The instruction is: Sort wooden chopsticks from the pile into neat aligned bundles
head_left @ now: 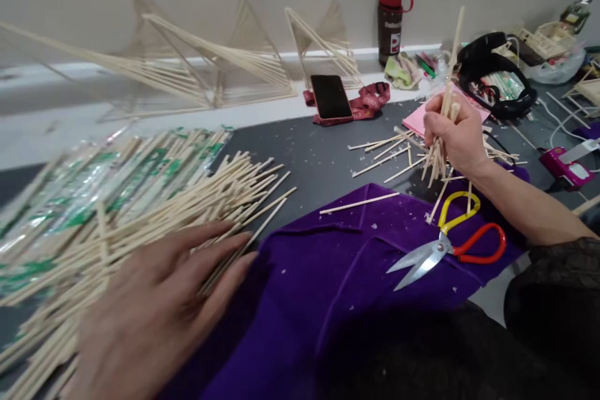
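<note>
My left hand (pixel 154 300) lies over a pile of thin wooden sticks (pixel 187 200), its fingers stretched out and slightly blurred. Whether any stick sits under the palm is hidden. At the right, my right hand (pixel 457 134) is closed around a bunch of short sticks (pixel 437 159), with one longer piece standing up above the fist. Loose cut sticks (pixel 382 165) lie on the dark table beneath and beside that hand. Below it, scissors (pixel 440 249) with one yellow and one red handle rest with blades apart on a purple cloth (pixel 300 287).
Behind the stick pile are plastic-wrapped stick packs (pixel 107 181). Stick frameworks (pixel 206 69) lean along the wall. A phone (pixel 331 97) on a red strap, a dark bottle (pixel 390 28), pink paper (pixel 417 120), black headphones (pixel 497 75) and a magenta device with cables (pixel 566 169) stand around the back and right.
</note>
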A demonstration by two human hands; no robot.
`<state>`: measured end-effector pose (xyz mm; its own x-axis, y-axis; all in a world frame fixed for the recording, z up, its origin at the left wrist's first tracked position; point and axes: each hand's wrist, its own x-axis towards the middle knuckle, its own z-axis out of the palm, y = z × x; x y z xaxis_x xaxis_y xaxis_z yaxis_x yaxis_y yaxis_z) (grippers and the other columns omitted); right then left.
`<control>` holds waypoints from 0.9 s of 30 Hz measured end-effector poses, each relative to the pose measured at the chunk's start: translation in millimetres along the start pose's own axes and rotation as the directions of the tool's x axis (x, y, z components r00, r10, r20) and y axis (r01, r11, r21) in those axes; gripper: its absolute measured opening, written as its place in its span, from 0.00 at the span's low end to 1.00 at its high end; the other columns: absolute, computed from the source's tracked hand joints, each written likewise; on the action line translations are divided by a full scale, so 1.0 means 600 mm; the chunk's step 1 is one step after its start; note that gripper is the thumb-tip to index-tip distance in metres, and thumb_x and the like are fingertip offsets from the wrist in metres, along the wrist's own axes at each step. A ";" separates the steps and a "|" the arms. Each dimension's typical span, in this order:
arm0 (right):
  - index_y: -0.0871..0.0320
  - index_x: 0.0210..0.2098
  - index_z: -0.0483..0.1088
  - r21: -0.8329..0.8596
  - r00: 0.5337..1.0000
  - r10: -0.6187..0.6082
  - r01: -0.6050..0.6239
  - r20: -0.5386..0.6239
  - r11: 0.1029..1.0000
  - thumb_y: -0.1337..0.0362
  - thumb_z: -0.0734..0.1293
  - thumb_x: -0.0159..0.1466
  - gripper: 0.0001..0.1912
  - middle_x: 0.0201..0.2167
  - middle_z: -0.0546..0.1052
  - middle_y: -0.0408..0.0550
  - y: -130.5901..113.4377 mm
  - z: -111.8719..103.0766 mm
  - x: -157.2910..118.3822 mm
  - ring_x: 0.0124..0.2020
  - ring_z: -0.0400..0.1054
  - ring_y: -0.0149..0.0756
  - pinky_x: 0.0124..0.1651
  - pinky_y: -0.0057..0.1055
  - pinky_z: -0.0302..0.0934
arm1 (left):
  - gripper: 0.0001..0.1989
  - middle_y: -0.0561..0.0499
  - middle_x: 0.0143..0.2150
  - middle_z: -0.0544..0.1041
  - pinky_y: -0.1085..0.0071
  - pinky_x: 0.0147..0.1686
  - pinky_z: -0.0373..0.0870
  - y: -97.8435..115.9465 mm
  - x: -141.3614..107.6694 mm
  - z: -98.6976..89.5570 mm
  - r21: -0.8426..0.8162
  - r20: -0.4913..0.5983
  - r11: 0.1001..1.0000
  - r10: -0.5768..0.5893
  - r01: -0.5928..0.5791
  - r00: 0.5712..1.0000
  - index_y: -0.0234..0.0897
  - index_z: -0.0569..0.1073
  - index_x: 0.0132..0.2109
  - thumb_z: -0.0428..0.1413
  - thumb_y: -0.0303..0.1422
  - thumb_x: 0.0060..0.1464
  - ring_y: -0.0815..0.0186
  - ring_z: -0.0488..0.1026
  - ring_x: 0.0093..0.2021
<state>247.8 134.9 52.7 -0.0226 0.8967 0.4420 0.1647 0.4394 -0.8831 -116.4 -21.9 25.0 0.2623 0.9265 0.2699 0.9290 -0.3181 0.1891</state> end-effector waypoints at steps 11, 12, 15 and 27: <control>0.53 0.28 0.63 0.027 1.000 0.002 -0.003 0.030 1.000 0.52 0.67 0.59 0.13 0.17 0.69 0.37 -0.002 0.000 -0.019 0.18 0.62 0.28 0.26 0.29 0.61 | 0.17 0.41 0.50 0.77 0.54 0.51 0.71 0.129 0.177 0.039 -0.061 0.091 0.948 0.316 -0.311 0.945 0.37 0.77 0.47 0.48 0.40 0.63 0.54 0.74 0.51; 0.53 0.27 0.63 0.053 0.999 0.017 -0.020 0.048 0.998 0.52 0.66 0.59 0.13 0.17 0.69 0.37 0.001 0.003 -0.021 0.19 0.62 0.28 0.26 0.29 0.61 | 0.17 0.40 0.50 0.77 0.54 0.52 0.71 0.140 0.190 0.047 -0.066 0.132 0.949 0.316 -0.310 0.940 0.36 0.76 0.49 0.48 0.40 0.62 0.54 0.73 0.51; 0.54 0.25 0.65 0.104 0.997 0.031 -0.038 0.073 0.994 0.52 0.66 0.59 0.14 0.19 0.70 0.40 0.011 0.011 -0.025 0.21 0.63 0.29 0.28 0.30 0.62 | 0.20 0.38 0.56 0.74 0.52 0.55 0.69 0.177 0.229 0.074 -0.108 0.213 0.951 0.306 -0.289 0.928 0.33 0.72 0.55 0.51 0.38 0.60 0.51 0.70 0.57; 0.52 0.47 0.66 0.232 0.980 -0.015 -0.032 0.199 0.972 0.40 0.70 0.52 0.31 0.41 0.76 0.47 0.045 -0.011 -0.032 0.41 0.72 0.38 0.46 0.37 0.67 | 0.17 0.37 0.55 0.76 0.58 0.58 0.66 0.303 0.337 0.150 -0.406 0.180 0.867 0.386 -0.289 0.905 0.29 0.73 0.51 0.45 0.31 0.62 0.55 0.72 0.55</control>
<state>259.5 129.1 21.1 -0.2213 0.8825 0.4151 -0.0682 0.4106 -0.9093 129.3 125.9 28.9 0.6432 0.7515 0.1468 0.6235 -0.6254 0.4692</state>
